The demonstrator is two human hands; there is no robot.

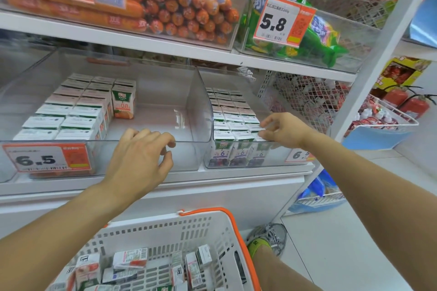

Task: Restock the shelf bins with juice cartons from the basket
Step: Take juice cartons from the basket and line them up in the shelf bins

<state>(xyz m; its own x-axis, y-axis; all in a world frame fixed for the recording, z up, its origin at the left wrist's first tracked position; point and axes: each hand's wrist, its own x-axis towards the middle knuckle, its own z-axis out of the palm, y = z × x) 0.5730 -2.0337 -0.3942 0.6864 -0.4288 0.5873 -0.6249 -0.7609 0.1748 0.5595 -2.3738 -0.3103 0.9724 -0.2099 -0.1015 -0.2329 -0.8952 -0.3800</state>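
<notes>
Down in the white basket with its orange handle, a loose jumble of juice cartons lies on its sides, none of them in either hand. Above it, on the shelf, the left clear bin holds orange-labelled cartons packed in rows along its left side, with one upright carton standing at the back; the right part of its floor is bare. The left hand hovers at this bin's front rim, fingers loosely curled and grasping nothing. The right clear bin, just beside it, is filled with purple-labelled cartons in tight rows. The right hand reaches over its front rows, fingertips touching the carton tops, fingers relaxed and not closed around any carton. Price tags reading 6.5 hang on the left bin's front. On the shelf above sit sausages and a 5.8 tag. A grey shoe shows on the floor.
</notes>
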